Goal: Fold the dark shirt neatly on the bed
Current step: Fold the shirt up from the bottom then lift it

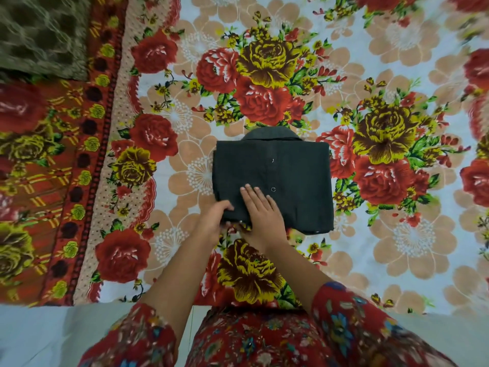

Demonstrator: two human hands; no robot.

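The dark shirt (275, 178) lies folded into a near-square packet on the floral bedsheet (397, 62), collar pointing away from the person, button placket running lengthwise from the collar toward the near hem. The right hand (260, 213) rests flat on the near left part, fingers (251, 194) straight and close together, tips just short of a button. The left hand (211, 221) grips the near left edge beside them, fingers curled around the fabric. Patterned red sleeves (352, 321) cover both arms.
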